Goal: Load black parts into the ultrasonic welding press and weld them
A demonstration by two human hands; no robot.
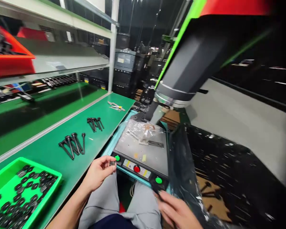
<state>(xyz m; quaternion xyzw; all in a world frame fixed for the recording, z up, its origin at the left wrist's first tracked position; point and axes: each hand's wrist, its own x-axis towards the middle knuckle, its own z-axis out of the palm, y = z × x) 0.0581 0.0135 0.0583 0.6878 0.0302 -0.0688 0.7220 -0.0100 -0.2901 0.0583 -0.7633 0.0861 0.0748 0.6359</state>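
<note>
Progress looks early: our left hand [98, 173] pinches a small black part [112, 163] beside the machine's control panel [139, 168], nothing seated on the plate [143, 149], right hand [178, 211] blurred, probably spread.

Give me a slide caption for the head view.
Left hand pinches a small black part; right hand rests below the machine's buttons.

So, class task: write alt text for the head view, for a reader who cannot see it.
A seated person's left hand pinches a small black part beside a machine's control panel, while the right hand reaches toward black plastic sheeting. A green tray of black parts sits left.
</note>
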